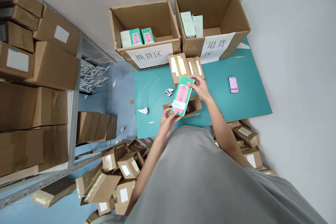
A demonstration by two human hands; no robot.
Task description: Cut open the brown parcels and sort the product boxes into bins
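Between both hands I hold a green box with a pink picture [183, 94], tilted above the table. My left hand [167, 120] grips its lower left end. At its upper right corner my right hand [201, 86] has closed on the edge. Under it lies an opened cardboard carton [194, 105], partly hidden by the green box. Just behind are two small taped cartons, a larger one [177, 63] and a smaller one [195, 67], close to my right hand.
Two big cartons with Chinese paper signs, a left one [151, 56] and a right one [217, 47], hold several similar boxes. Crumpled paper [169, 92] and a phone-like item [233, 84] lie on the green table [220, 101]. A loaded shelf [72, 129] stands left; cartons [128, 166] litter the floor.
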